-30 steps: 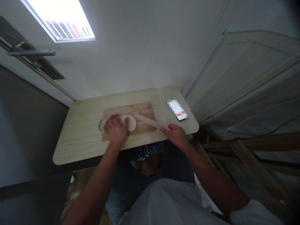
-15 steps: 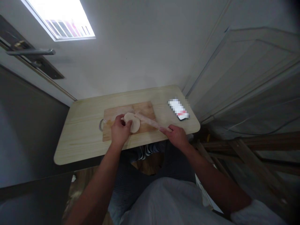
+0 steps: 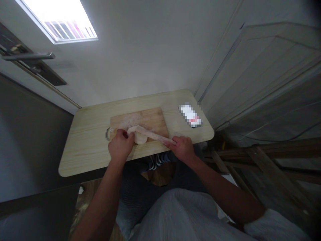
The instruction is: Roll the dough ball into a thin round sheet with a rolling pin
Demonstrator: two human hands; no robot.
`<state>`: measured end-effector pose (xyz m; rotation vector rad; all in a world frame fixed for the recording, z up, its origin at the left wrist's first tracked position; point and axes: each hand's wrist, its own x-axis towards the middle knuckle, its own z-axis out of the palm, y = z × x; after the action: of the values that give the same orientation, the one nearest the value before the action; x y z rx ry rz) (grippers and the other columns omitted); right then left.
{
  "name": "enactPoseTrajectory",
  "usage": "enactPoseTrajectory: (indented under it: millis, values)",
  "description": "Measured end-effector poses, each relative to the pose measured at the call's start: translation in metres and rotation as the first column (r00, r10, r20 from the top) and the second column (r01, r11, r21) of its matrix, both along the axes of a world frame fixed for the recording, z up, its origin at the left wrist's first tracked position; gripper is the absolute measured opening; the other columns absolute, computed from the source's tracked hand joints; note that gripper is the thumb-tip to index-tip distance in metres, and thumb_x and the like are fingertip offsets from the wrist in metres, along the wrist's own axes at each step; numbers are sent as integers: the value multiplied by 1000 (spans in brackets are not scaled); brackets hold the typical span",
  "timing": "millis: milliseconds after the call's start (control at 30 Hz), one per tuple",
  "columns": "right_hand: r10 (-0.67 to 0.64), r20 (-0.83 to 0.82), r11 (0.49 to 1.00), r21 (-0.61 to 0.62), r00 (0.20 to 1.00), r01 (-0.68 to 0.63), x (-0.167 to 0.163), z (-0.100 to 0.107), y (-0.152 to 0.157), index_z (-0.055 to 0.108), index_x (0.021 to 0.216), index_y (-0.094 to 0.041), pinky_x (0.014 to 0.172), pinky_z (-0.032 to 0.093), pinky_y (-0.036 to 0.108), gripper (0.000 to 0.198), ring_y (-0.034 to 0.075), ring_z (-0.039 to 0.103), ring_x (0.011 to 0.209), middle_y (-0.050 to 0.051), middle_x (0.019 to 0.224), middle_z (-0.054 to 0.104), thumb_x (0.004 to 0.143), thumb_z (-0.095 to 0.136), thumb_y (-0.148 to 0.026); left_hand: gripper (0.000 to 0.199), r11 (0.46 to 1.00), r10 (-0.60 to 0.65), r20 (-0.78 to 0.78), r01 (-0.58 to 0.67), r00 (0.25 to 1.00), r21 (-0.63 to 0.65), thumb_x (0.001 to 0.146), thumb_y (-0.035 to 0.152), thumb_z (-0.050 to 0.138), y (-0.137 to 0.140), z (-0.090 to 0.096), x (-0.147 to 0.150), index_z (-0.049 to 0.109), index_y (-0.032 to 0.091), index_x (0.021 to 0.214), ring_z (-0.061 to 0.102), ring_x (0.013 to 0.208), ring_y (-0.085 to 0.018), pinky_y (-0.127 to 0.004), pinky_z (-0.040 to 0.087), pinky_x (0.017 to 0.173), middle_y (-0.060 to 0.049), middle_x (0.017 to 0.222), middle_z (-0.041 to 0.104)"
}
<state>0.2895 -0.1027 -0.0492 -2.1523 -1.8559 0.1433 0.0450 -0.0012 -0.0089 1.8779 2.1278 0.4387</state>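
A flat round of dough [image 3: 140, 138] lies at the front part of a wooden cutting board [image 3: 150, 115]. My left hand [image 3: 121, 142] pinches the dough's left edge between thumb and fingers. In my right hand [image 3: 182, 148] is the near end of a thin, flour-dusted rolling pin [image 3: 156, 136]. The pin slants up to the left, and its far end lies across the upper part of the dough. Flour is smeared on the board behind the dough.
The board rests on a small pale wooden table [image 3: 82, 140] against a white door [image 3: 155, 50]. A phone [image 3: 190, 115], its screen pixelated, lies at the table's right. A metal ring [image 3: 108, 134] sticks out from the board's left side. Wooden bars [image 3: 268, 164] stand at right.
The rolling pin has swung left and down onto the dough. Both hands have shifted left, and the dough has come a little nearer and left.
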Motion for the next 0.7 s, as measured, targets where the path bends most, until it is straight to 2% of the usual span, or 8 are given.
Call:
enactPoseTrajectory:
  millis: [100,167,300,400,533,700]
  values:
    - [7,23,1000,-7,1000,-7,1,-1,1,70,70,-20,64,25,32,63,19,60,68,7,69,70,92,45,-74,23,967,-104,12,98,995,233,89,33,51,16,4,7,61,21,105,64,107,-29,-45,49,91,-11,111,69]
    - [18,39,1000,-14,999,-17,2,-2,1,71,72,-21,64,24,32,63,19,61,68,7,70,71,92,44,-74,26,931,-214,9,201,977,306,93,35,48,32,5,20,62,19,108,61,112,-28,-43,47,97,-12,115,67]
    - [31,46,999,-24,998,-30,2,-3,2,71,71,-21,64,23,32,63,19,60,68,7,70,71,93,43,-74,36,872,-437,-80,444,896,207,99,42,40,58,4,50,63,21,117,56,119,-29,-46,44,102,-12,122,66]
    - [31,43,999,-12,999,-30,2,-2,1,71,69,-20,64,24,32,63,19,60,69,7,69,70,92,46,-73,44,824,-536,-171,556,827,107,103,44,31,61,-2,59,58,25,131,50,129,-32,-55,36,110,-11,137,60]
    - [26,26,1000,-4,999,-26,2,-2,0,68,67,-20,66,25,32,61,20,60,72,7,70,70,88,53,-74,52,815,-548,-225,575,806,71,104,48,22,53,-8,53,49,29,143,42,137,-34,-68,22,114,-9,148,52]
    - [-47,-39,997,53,998,49,3,-9,-1,67,75,-20,69,27,32,56,21,60,76,6,72,67,83,60,-75,53,828,-535,-219,558,816,59,104,48,20,53,-9,54,49,30,144,40,139,-34,-70,18,115,-9,150,51]
